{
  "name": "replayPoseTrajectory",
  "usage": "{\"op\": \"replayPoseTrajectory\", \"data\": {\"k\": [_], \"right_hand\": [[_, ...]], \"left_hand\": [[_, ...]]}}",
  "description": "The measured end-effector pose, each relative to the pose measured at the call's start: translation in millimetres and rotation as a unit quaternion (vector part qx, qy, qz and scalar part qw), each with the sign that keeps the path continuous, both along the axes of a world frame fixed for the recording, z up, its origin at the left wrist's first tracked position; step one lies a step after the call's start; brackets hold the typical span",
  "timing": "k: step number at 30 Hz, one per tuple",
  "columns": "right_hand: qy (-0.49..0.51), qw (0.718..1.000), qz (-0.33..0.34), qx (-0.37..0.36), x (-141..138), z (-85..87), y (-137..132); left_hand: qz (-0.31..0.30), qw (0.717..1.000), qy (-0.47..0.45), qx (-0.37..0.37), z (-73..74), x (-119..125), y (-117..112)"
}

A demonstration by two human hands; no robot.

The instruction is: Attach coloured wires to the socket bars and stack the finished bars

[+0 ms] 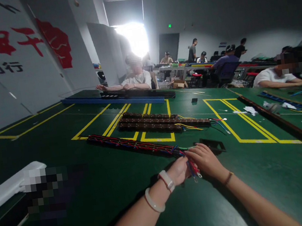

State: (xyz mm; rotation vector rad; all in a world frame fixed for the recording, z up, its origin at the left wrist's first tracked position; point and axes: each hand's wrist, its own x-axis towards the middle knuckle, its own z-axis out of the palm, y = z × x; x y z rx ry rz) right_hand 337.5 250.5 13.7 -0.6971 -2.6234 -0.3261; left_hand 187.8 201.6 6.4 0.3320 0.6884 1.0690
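Note:
A long bundle of red, blue and green wires (133,144) lies across the green table (258,180), running from the left toward my hands. My left hand (179,170) is closed around the near end of the bundle, with a watch and a pale bangle on that wrist. My right hand (205,159) is pinched on the same wire ends, where red leads with small metal terminals (196,171) hang down. A small black flat part (212,145) lies just beyond my right hand.
Dark wire harnesses (152,122) with yellow, red and blue leads lie farther back inside yellow floor-tape markings. A white device (11,185) sits at the left edge. A blue rail (110,97) and a seated person are across the table; other people work at tables right and behind.

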Motion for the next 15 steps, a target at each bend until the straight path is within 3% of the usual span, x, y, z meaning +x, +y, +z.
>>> {"op": "replayPoseTrajectory", "data": {"k": [4, 10, 15], "right_hand": [[0.034, 0.998, 0.044, -0.035, 6.8, -3.9, -8.7], [0.017, 0.996, 0.07, -0.056, 10.3, 3.3, -9.0], [0.056, 0.993, 0.057, -0.084, 11.6, 1.4, -6.9]], "left_hand": [[0.0, 1.0, 0.008, 0.0, -1.6, 1.9, 0.5], [-0.019, 0.999, 0.033, 0.004, -0.5, 0.5, -2.1], [-0.026, 0.996, 0.084, 0.006, 4.2, 1.4, -6.7]]}}
